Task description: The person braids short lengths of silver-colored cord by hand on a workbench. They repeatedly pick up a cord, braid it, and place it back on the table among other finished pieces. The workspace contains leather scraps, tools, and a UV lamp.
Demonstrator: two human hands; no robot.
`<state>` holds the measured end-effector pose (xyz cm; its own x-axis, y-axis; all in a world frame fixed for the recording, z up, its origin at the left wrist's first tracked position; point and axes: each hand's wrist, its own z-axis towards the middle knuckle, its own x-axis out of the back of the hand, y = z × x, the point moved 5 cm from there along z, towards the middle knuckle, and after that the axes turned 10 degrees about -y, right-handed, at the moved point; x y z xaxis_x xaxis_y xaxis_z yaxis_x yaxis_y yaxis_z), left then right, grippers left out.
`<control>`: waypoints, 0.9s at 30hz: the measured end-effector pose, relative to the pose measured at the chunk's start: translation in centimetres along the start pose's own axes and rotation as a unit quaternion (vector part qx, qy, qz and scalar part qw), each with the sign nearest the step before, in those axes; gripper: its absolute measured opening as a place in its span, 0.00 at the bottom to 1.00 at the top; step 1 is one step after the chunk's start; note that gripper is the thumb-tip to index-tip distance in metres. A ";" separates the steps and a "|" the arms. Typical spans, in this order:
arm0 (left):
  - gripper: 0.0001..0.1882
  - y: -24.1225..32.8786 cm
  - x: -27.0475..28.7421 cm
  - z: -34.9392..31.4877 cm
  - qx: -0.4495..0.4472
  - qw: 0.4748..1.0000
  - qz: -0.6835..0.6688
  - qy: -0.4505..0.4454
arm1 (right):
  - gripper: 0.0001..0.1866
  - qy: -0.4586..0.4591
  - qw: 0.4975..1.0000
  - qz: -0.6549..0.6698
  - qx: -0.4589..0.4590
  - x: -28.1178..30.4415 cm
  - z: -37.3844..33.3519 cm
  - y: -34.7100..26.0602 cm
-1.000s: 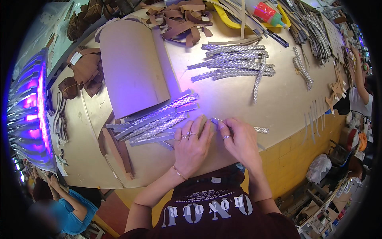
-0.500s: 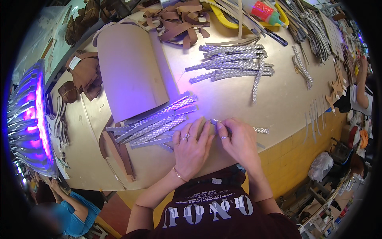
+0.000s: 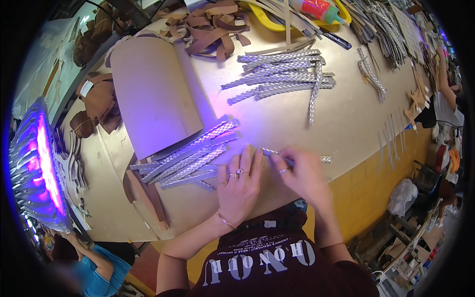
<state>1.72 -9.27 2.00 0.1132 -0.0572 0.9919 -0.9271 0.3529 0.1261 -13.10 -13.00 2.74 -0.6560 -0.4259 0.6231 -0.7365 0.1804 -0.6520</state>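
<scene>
A narrow silver braided strap [image 3: 267, 152] runs between my two hands near the table's front edge. My left hand [image 3: 240, 180] holds its left end between thumb and forefinger, the other fingers bent over the tabletop. My right hand [image 3: 306, 173] pinches the strap a little to the right, folding it lengthwise, as far as I can tell. A flat braided end sticks out past the right hand. Just left of my left hand lies a pile of silver braided straps [image 3: 198, 161] with grey backing, its nearest strips close to the fingers.
Behind lies a bundle of braided straps [image 3: 287, 74]. A curved brown sheet [image 3: 153, 94] stands left of it, near a glowing purple lamp [image 3: 44, 168]. Brown strips [image 3: 213, 27], a yellow tray [image 3: 269, 19] and a cutter knife [image 3: 336, 39] are at the back. Another person [image 3: 94, 267] sits lower left.
My right hand has drawn slightly right from my left hand, so more of the folded strap shows between them. The view has shifted a little.
</scene>
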 end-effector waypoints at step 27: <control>0.25 1.2 -0.9 -0.8 -0.035 0.990 0.128 -0.051 | 0.12 -0.043 0.998 -0.037 -0.024 1.7 -0.1 0.8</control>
<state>0.76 -8.01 1.26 -0.1616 -0.0504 0.9856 -0.8937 0.4311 -0.1245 -14.78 -13.51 3.29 -0.5849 -0.5131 0.6282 -0.7904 0.1865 -0.5836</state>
